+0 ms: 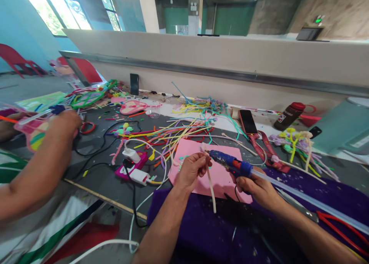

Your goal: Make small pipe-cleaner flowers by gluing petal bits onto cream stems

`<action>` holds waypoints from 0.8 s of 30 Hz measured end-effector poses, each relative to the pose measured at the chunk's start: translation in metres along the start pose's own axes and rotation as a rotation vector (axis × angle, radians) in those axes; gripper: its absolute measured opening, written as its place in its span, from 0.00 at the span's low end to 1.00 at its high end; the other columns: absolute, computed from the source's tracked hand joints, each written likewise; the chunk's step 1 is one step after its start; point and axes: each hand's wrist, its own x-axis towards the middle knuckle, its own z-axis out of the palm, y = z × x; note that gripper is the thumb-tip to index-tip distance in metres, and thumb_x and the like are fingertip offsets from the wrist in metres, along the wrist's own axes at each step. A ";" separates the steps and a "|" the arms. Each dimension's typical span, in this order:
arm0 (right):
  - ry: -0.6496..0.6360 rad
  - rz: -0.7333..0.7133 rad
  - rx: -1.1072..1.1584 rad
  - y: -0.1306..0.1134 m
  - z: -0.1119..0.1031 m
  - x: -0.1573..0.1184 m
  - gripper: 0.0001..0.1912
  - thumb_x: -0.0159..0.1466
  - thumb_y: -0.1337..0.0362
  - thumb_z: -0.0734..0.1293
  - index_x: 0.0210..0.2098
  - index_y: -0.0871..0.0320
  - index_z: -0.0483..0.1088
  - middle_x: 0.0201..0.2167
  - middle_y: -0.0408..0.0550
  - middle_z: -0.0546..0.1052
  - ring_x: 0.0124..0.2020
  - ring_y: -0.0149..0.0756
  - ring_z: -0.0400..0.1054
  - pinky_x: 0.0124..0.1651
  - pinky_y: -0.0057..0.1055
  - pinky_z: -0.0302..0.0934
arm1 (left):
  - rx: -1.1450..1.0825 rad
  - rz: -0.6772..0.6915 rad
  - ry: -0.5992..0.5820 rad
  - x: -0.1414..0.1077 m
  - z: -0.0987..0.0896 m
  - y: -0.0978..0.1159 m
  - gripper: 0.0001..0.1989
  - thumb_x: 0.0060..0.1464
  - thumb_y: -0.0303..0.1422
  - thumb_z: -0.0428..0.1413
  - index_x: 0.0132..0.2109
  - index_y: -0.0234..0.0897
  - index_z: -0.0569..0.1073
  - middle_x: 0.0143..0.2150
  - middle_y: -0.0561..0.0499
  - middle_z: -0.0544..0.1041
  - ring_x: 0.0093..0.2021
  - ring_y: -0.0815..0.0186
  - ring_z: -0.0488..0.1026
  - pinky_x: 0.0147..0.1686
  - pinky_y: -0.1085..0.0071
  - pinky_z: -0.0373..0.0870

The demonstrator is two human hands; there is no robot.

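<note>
My left hand (193, 171) pinches a cream pipe cleaner (211, 189) that hangs down over the front of a pink sheet (225, 150). A small pale lilac piece sits at its upper end, above my fingertips. My right hand (255, 185) is wrapped round a blue glue gun (230, 162) with a long clear glue stick (305, 202) out of its back. The gun's nozzle points left, close to the top of the pipe cleaner; whether they touch is unclear. Loose coloured pipe cleaners (184, 135) lie behind the sheet.
At the left, a co-worker's arm (49, 156) reaches over the table. A pink power strip (132, 166) with cables lies left of my hands. Red-handled scissors (331, 221) rest beside my right forearm. Further back are a phone (248, 121), a dark bottle (289, 116) and a teal container (343, 127).
</note>
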 end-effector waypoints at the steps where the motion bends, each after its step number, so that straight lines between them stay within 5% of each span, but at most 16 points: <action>1: -0.005 -0.006 0.001 -0.001 0.000 0.000 0.14 0.63 0.55 0.59 0.33 0.59 0.65 0.24 0.43 0.66 0.23 0.29 0.59 0.23 0.25 0.53 | -0.010 0.010 0.006 0.000 -0.001 0.000 0.12 0.43 0.37 0.61 0.27 0.31 0.71 0.22 0.52 0.73 0.14 0.80 0.59 0.14 0.79 0.46; 10: 0.005 -0.070 -0.013 -0.010 -0.001 -0.001 0.15 0.63 0.55 0.59 0.26 0.59 0.64 0.23 0.43 0.66 0.22 0.29 0.58 0.23 0.26 0.53 | -0.037 -0.005 0.011 0.001 -0.001 0.000 0.11 0.42 0.36 0.62 0.29 0.31 0.72 0.21 0.52 0.73 0.14 0.79 0.59 0.15 0.80 0.47; 14: 0.046 -0.142 -0.064 -0.014 -0.012 0.006 0.11 0.61 0.57 0.60 0.31 0.58 0.66 0.25 0.44 0.69 0.25 0.32 0.63 0.27 0.28 0.57 | -0.056 -0.038 0.044 0.002 -0.003 0.002 0.11 0.41 0.35 0.62 0.26 0.31 0.72 0.21 0.52 0.73 0.14 0.80 0.58 0.14 0.80 0.47; 18: 0.084 -0.257 -0.452 0.002 -0.021 0.023 0.15 0.57 0.61 0.64 0.43 0.58 0.66 0.34 0.48 0.72 0.32 0.36 0.66 0.34 0.31 0.59 | -0.115 -0.060 0.007 0.003 -0.006 0.003 0.09 0.42 0.34 0.60 0.27 0.31 0.72 0.20 0.54 0.71 0.15 0.79 0.60 0.14 0.80 0.48; 24: -0.061 -0.153 -0.916 0.045 -0.017 0.040 0.12 0.58 0.59 0.64 0.39 0.60 0.70 0.35 0.52 0.73 0.34 0.38 0.68 0.35 0.30 0.60 | -0.160 -0.108 -0.022 0.003 -0.005 0.002 0.08 0.40 0.32 0.60 0.26 0.31 0.73 0.20 0.52 0.71 0.16 0.77 0.61 0.14 0.80 0.47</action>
